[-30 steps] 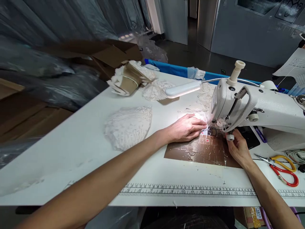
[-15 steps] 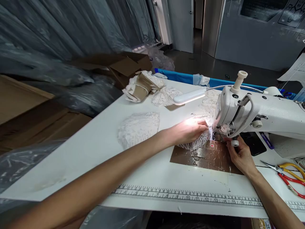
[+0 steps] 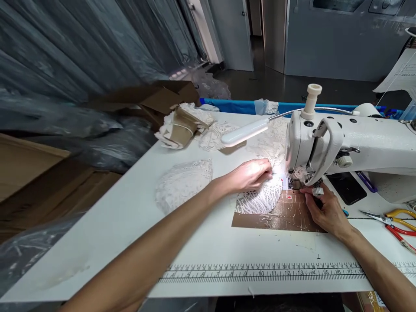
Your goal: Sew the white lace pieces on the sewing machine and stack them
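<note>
At the white sewing machine, my left hand is closed, its fingers pinching the upper edge of a white lace piece. The lace lies left of the needle, partly over a brown plate. My right hand is right of the presser foot, thumb and fingers drawn together. Whatever its fingertips hold is too small and partly hidden behind a white knob. A pale fabric flower sits on the machine head above the foot.
Another lace stack lies at left; a tied lace bundle is behind it. A lamp reaches over the table. To the right are a phone, yellow-handled scissors and red-handled pliers. A printed ruler runs along the front.
My left hand has moved left, away from the needle, with the lace piece. My right hand stays beside the presser foot. The camera view has shifted slightly.
</note>
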Motion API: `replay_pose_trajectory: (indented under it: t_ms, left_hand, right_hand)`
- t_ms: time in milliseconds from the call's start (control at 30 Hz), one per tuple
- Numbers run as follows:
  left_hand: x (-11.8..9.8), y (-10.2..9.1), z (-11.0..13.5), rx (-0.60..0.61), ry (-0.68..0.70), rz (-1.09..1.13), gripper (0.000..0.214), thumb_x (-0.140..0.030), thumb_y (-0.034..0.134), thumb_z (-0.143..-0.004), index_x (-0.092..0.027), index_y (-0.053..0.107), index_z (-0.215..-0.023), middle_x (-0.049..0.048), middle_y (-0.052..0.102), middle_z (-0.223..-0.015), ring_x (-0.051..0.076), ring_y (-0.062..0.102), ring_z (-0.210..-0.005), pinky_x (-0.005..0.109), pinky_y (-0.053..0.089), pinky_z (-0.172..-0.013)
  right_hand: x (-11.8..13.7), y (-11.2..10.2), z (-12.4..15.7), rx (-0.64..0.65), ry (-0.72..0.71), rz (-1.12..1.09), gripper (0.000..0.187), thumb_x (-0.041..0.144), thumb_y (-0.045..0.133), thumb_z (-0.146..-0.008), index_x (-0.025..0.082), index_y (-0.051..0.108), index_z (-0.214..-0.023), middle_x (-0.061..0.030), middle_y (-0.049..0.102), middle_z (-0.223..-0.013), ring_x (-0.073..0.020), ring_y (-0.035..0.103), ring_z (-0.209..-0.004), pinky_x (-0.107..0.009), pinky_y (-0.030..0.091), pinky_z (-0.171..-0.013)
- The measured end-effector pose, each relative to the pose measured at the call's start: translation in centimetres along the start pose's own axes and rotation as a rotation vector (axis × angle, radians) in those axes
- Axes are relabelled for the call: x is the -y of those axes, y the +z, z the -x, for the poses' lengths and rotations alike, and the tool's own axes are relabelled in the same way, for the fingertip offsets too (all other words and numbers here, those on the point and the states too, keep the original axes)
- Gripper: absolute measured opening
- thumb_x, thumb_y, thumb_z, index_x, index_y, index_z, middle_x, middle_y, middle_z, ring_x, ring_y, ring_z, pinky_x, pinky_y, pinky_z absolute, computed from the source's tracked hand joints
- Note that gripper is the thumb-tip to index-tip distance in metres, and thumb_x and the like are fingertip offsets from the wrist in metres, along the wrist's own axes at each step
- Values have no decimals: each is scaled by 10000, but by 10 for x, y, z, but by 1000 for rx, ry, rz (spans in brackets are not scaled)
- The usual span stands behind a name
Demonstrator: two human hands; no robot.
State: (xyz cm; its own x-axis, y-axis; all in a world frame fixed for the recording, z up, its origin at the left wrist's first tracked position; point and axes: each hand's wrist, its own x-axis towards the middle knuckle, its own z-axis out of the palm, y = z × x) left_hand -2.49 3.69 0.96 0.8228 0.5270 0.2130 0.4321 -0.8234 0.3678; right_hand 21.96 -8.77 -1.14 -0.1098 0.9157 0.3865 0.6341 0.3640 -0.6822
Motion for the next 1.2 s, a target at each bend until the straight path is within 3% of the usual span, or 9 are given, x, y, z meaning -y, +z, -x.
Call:
replay_pose_trajectory:
  t_ms: [167,333,500,800,900,1033,1200]
  left_hand:
    - [-10,-12,2,51,-95,205,297,-358,372,-960,-175,500,-764,23,549,-751,129,496,-656,251,422,-605]
    - [-9,-14,4,85,-228,388,275,-401,437,-938,-167,534,-831,2,522,-699,108,457,-584,226,372,-511]
    - [-7,-12,3,103,-261,438,304,-443,490,-917,-154,583,-913,-4,527,-689,107,462,-575,225,370,-502]
    - [-12,-6,1,75,-266,314,378,-529,605,-866,-154,652,-841,-16,534,-648,106,454,-550,215,319,-477]
    - [-9,1,-1,42,-200,257,452,-590,580,-876,-153,665,-793,-20,520,-592,105,451,-525,215,327,-479]
    - [-7,5,-4,-61,5,122,509,-603,482,-937,-164,682,-774,15,565,-650,131,520,-625,231,409,-547]
    - [-15,4,4,-105,178,-264,409,-380,351,-1037,-171,662,-873,51,628,-814,133,548,-681,252,464,-589]
  right_hand:
    - [-3,3,4,11,-41,-2,230,238,473,-916,216,681,-821,-79,645,-957,-220,647,-839,-336,566,-673]
    - [-5,5,6,3,-95,9,239,204,465,-929,217,698,-977,-71,635,-954,-208,641,-852,-335,570,-705]
    - [-4,5,6,9,-84,29,240,218,463,-932,218,702,-948,-85,644,-979,-221,639,-863,-343,566,-708]
    - [-2,4,4,10,-88,25,256,235,450,-932,219,706,-927,-86,642,-958,-218,636,-827,-353,564,-718]
    - [-2,3,3,14,-95,12,264,236,446,-930,214,706,-889,-83,635,-932,-205,627,-784,-349,561,-708]
    - [-1,0,2,-18,-126,-13,259,228,453,-919,206,705,-860,-83,626,-920,-199,619,-759,-349,556,-685]
    - [-1,-2,4,-15,-111,-40,262,241,460,-920,212,720,-921,-77,616,-895,-209,611,-783,-360,560,-688]
